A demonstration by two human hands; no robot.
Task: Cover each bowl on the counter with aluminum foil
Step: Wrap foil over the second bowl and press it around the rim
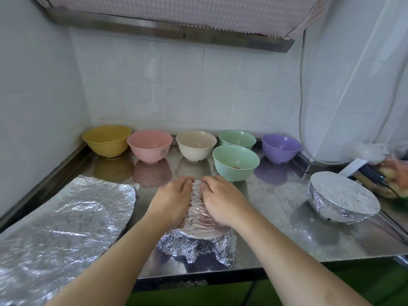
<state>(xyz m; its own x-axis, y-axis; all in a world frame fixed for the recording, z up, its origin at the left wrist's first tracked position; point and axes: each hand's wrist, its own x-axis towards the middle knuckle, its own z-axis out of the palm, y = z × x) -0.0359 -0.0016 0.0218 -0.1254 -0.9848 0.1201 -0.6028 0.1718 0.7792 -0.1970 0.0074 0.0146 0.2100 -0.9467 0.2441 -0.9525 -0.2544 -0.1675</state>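
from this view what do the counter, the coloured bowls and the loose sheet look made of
Counter: likely stainless steel, brushed sheen, mirrors the bowls.
Coloured bowls, e.g. pink bowl: probably plastic or similar, matte pastel, opaque, thin rims.
Loose sheet: aluminum foil, crinkled, bright silver glints.

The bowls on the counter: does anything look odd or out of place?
The nearer green bowl stands forward of the back row and holds small food scraps. The foil under both hands hangs ragged along its near edge.
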